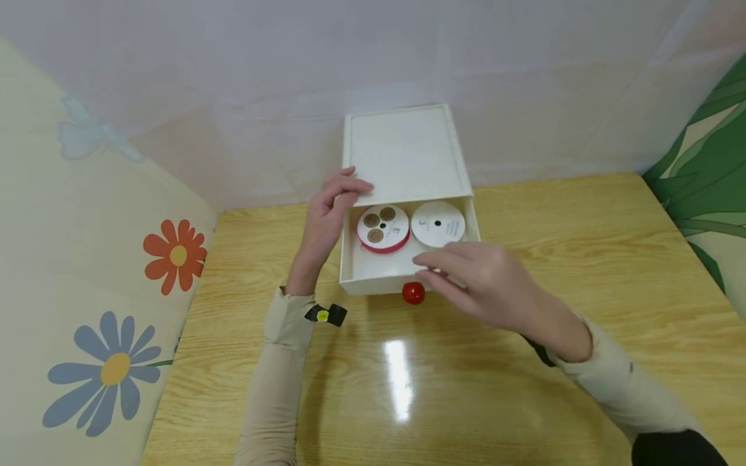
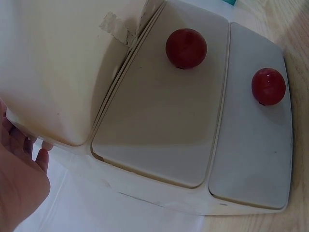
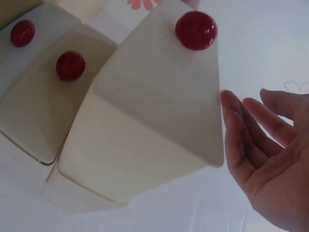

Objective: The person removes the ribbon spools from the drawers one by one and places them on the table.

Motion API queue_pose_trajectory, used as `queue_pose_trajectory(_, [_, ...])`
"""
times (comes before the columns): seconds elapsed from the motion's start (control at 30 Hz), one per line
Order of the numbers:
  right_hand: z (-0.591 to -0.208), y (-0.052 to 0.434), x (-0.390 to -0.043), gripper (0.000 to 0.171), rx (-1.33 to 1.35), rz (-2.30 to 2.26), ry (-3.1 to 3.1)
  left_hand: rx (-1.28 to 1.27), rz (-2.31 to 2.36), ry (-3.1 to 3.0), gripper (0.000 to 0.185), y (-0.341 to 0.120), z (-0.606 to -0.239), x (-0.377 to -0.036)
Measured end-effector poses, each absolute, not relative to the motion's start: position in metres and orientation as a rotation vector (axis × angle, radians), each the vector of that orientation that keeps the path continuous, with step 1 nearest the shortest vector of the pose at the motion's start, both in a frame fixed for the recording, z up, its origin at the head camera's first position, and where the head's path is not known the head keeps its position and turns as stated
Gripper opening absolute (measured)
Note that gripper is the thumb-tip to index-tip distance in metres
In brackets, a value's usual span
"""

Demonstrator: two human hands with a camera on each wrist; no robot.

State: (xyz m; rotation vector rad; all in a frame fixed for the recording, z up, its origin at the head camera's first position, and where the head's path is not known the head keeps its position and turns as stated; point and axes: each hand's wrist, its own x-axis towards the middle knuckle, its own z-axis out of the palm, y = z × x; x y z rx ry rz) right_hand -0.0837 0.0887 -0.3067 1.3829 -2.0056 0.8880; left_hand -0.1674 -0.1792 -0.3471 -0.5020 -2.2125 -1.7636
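Note:
A white drawer cabinet (image 1: 408,152) stands against the back wall with its top drawer (image 1: 373,285) pulled out. Inside the drawer lie a spool of red ribbon (image 1: 399,219) on the left and a spool with a white printed face (image 1: 428,234) on the right. A red round knob (image 1: 413,293) sits on the drawer front. My left hand (image 1: 326,223) rests at the cabinet's upper left edge, fingers loosely bent. Over the drawer's front right corner is my right hand (image 1: 489,281); in the right wrist view its relaxed fingers lie beside the drawer front, holding nothing.
Two lower drawers, with a red knob (image 2: 186,48) and another red knob (image 2: 268,86), are pushed in. The wooden table (image 1: 245,272) meets a flower-patterned wall (image 1: 93,259) on the left and a leaf-patterned wall (image 1: 708,162) on the right.

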Motion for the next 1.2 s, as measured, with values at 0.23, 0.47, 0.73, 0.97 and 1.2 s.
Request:
queue_pose_trajectory(0.23, [-0.308, 0.09, -0.103, 0.02, 1.316, 0.892, -2.142, -0.486, -1.775, -2.215, 0.025, -0.179, -0.348, -0.168])
queue_pose_trajectory(0.47, [-0.313, 0.085, -0.122, 0.022, 1.318, 0.945, -2.273, -0.493, -1.771, -2.214, 0.025, -0.178, -0.35, -0.168])
queue_pose_trajectory(0.73, [-0.312, 0.079, -0.133, 0.026, 1.399, 0.981, -2.397, -0.519, -1.753, -2.205, 0.025, -0.179, -0.352, -0.168])
queue_pose_trajectory(0.97, [-0.309, 0.074, -0.142, 0.036, 1.46, 0.965, -2.603, -0.514, -1.757, -2.206, 0.025, -0.179, -0.352, -0.167])
queue_pose_trajectory(1.2, [-0.308, 0.072, -0.147, 0.034, 1.538, 0.838, -2.743, -0.517, -1.745, -2.2, 0.024, -0.178, -0.351, -0.166])
